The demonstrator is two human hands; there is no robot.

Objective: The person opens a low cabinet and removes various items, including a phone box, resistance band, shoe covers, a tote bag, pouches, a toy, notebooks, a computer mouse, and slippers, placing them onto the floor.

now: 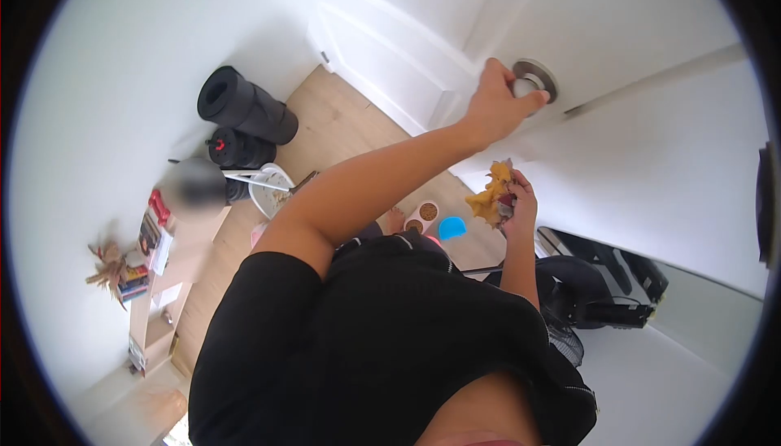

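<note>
My left hand (498, 104) is closed around a round door knob (529, 86) on a white panelled door (399, 31). The thumb and fingers wrap over the knob's rim, and its metal base plate shows behind them. Lower down, my right hand (522, 202) grips a bunch of yellow dried leaves (490, 195). Something dark red and something greyish also show among the leaves near my fingers, too small to make out. The leaves are held in front of my body, apart from the door.
On the wooden floor (325, 112) below stand a pet feeder with two bowls of kibble (422, 216) and a blue mat (451, 228). A rolled black mat (252, 108), dumbbell weights (240, 149) and a litter tray (270, 194) line the left wall. A fan (567, 344) sits at right.
</note>
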